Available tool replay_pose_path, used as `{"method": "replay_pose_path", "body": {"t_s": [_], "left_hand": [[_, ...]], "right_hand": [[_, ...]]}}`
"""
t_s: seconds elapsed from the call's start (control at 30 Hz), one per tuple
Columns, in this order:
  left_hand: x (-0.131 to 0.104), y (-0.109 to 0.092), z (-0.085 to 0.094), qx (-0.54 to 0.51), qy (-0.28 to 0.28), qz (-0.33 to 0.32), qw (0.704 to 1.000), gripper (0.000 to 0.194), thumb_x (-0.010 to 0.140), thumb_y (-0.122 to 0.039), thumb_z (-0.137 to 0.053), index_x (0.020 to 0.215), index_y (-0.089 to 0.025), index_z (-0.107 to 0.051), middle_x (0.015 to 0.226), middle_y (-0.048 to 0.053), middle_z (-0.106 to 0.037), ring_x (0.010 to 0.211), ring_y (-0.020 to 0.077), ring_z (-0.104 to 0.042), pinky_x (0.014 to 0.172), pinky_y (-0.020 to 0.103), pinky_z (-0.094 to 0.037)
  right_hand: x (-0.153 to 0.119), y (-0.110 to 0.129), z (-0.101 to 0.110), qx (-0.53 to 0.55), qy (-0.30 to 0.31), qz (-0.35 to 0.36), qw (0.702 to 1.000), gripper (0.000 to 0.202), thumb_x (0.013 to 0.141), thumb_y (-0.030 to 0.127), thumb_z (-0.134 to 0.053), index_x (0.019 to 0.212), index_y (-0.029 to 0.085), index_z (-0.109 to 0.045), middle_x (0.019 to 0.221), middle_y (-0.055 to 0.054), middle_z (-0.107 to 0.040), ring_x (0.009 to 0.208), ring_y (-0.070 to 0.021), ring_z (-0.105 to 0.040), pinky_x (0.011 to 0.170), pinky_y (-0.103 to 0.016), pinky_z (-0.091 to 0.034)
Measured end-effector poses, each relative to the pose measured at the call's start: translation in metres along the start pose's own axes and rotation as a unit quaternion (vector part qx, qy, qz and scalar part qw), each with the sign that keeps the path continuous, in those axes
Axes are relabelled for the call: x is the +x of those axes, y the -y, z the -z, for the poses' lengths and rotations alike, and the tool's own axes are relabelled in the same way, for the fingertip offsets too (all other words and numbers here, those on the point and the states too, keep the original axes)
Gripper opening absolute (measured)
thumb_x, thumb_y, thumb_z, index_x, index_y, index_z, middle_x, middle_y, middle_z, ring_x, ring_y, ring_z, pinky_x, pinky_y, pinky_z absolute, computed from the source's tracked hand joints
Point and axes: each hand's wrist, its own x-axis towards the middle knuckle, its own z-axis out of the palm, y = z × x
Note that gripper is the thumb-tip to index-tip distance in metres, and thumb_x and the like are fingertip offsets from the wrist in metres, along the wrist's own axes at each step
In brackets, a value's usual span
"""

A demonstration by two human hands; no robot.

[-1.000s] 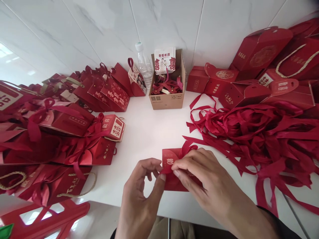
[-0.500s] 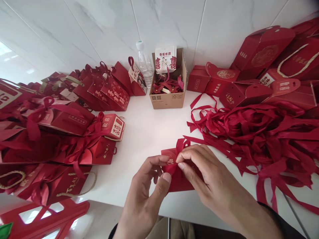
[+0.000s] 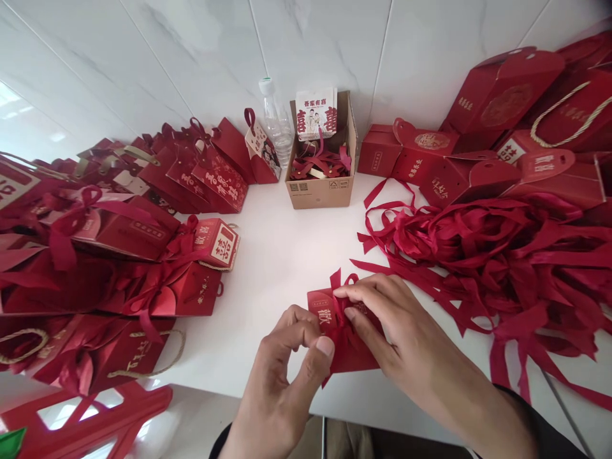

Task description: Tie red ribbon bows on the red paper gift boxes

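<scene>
A small red gift box [image 3: 358, 354] with gold lettering sits at the table's front edge, a red ribbon [image 3: 340, 319] tied round it in a bow. My left hand [image 3: 291, 376] is at the box's left side, thumb and forefinger pinched together on the ribbon; the bit between the fingertips is mostly hidden. From the right, my right hand [image 3: 396, 331] reaches over the box, its thumb and forefinger closed on the ribbon near the knot. That hand covers the right part of the box.
Finished-looking red boxes with bows [image 3: 129, 229] crowd the left side. A cardboard box [image 3: 318, 193] with ribbon pieces and a printed card stands at the back beside a clear bottle [image 3: 277, 121]. Loose red ribbons [image 3: 478, 255] are heaped on the right, before more red boxes [image 3: 507, 95].
My left fingers have drawn back slightly down from the box top, uncovering its gold lettering. The bow's upper ribbon end now stands up, and my right fingers have shifted slightly at the knot.
</scene>
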Motion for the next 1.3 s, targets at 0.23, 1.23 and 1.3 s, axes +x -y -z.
{"method": "replay_pose_path", "body": {"t_s": [0.23,1.23,1.3], "left_hand": [[0.001,0.003,-0.004,-0.003,-0.02,-0.003,1.0,0.041,0.105,-0.049,-0.058,0.074,-0.022,-0.05,0.084,0.0,-0.051,0.081,0.0189,-0.045,0.078,0.034,-0.035],[0.001,0.007,-0.002,0.065,-0.046,0.022,0.997,0.039,0.099,-0.06,-0.061,0.087,-0.023,-0.058,0.083,0.002,-0.056,0.08,0.0199,-0.05,0.073,0.03,-0.043],[0.001,0.006,-0.003,0.055,-0.054,0.018,0.997,0.039,0.099,-0.06,-0.062,0.088,-0.022,-0.061,0.082,0.003,-0.059,0.078,0.0199,-0.051,0.072,0.03,-0.045]], "right_hand": [[0.002,-0.01,0.001,-0.038,-0.063,-0.041,0.996,0.032,0.11,0.029,-0.045,0.14,0.027,-0.055,0.118,-0.009,-0.065,0.116,-0.0311,-0.059,0.094,-0.051,-0.052],[-0.005,-0.005,0.021,0.027,-0.121,-0.074,0.989,0.022,0.102,0.033,-0.062,0.123,0.031,-0.059,0.115,-0.003,-0.067,0.106,-0.0217,-0.062,0.091,-0.037,-0.052],[-0.009,0.002,0.019,0.017,-0.093,0.005,0.996,0.019,0.101,0.023,-0.062,0.118,0.031,-0.058,0.109,-0.002,-0.064,0.106,-0.0209,-0.061,0.093,-0.036,-0.051]]}}
